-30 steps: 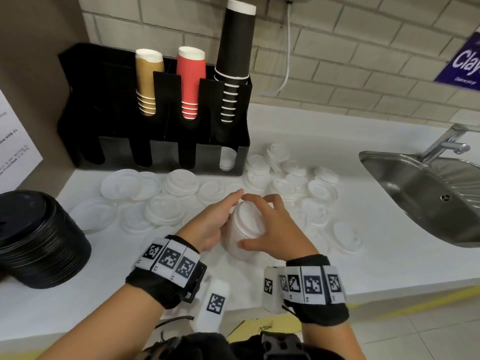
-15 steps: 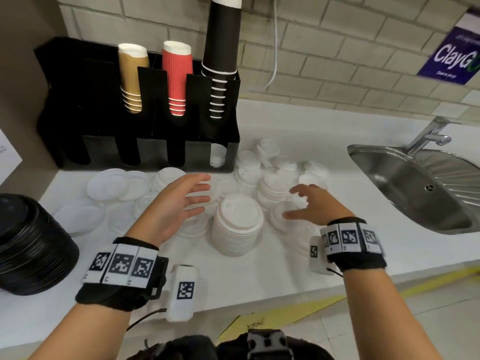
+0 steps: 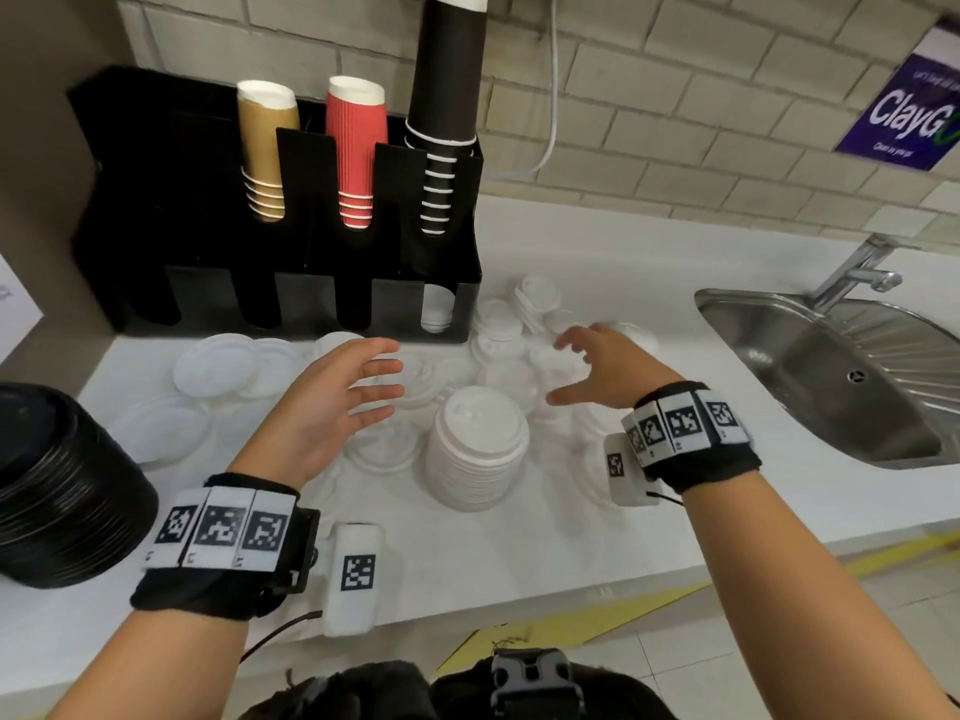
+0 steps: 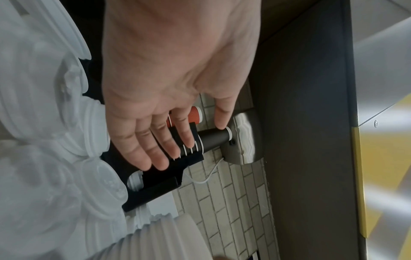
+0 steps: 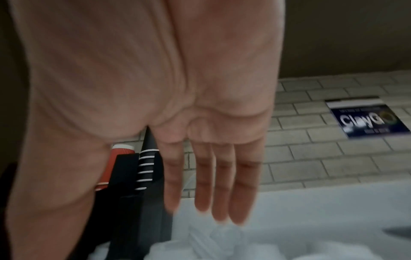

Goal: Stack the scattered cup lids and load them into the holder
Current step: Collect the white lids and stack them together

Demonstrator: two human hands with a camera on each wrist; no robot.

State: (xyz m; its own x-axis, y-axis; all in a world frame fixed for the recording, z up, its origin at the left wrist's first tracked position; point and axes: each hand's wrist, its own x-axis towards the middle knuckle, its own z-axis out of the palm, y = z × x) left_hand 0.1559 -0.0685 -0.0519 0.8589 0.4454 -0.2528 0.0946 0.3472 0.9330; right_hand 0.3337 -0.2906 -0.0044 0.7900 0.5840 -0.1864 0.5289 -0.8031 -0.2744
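A tall stack of white lids (image 3: 475,449) is set near the front edge of the bench (image 3: 519,553). More loose lids (image 3: 498,330) are scattered behind it, toward the black holder (image 3: 291,283) at the back edge. The left hand (image 3: 332,402) and right hand (image 3: 608,374) are held above the lids with fingers spread, nothing gripped.

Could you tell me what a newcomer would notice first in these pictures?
Two open hands, left and right, hover over white lids scattered on the counter, with a tall lid stack between them. Behind stands a black holder of cups; a sink lies right.
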